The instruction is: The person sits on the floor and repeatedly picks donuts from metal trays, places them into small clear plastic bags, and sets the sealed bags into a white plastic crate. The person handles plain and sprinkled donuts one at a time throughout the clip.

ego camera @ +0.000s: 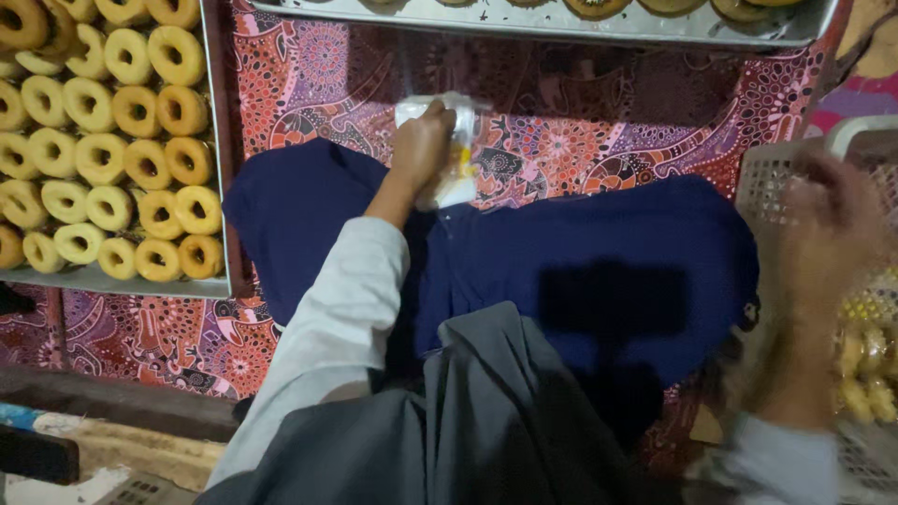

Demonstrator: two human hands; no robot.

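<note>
Left of the left hand [421,142], metal tray [213,187] w/ yellow ring pastries [140,112]. Hand closed on clear plastic packet [454,173], long axis upright-ish. Right hand [832,224] blurred over white basket [772,178]; grip can't tell.

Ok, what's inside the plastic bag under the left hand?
Through the clear plastic bag a yellowish piece shows, likely a ring pastry like those on the tray. The left hand covers the bag's left part, so the count is hidden.

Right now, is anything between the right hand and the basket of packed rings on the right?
Nothing visible does. The right hand, blurred, is already over the rim of the white plastic basket. The left hand rests apart, on a clear plastic bag lying on the patterned cloth.
</note>
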